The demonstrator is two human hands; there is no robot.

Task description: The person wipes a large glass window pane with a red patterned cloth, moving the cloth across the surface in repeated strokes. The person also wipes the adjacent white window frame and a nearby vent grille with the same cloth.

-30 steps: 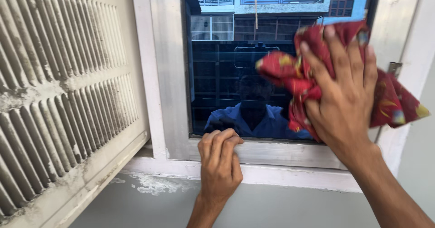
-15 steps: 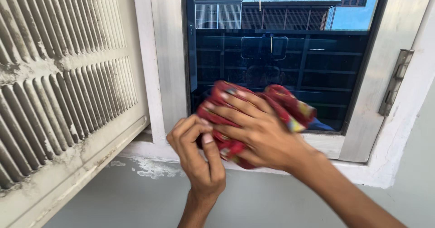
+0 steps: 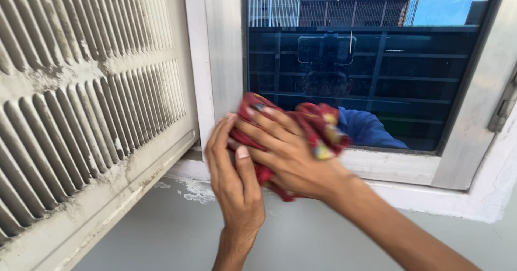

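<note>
Head view, right hand: we are pressing our right hand [image 3: 288, 152], fingers spread and curled, over a bunched red patterned cloth [image 3: 301, 128], holding it against the lower left corner of the window.
Head view, left hand: we are resting our left hand [image 3: 232, 171] just beside the right one, fingers upright and close together, thumb lying along the cloth's left edge; it is touching the cloth and the frame but we cannot tell whether it is gripping anything.
Head view, cloth position: the cloth is lying under and above the right hand's fingers, straddling the dark glass pane [image 3: 377, 77] and the white window frame [image 3: 223, 61], with its bulk towards the pane.
Head view, cloth axis: the wad is stretching roughly left to right, along the bottom rail [image 3: 393, 166] of the frame.
Head view, nearer hand: the right hand is lying on the cloth; the left is only bordering it from the left side.
Head view, open glass: the unwiped-looking stretch of pane is lying up and to the right of the right hand.
Head view, surroundings: a dusty white louvred grille [image 3: 86, 99] is standing to the left of the frame, and a metal hinge [image 3: 503, 107] is sitting on the frame's right edge, well apart from both hands.
</note>
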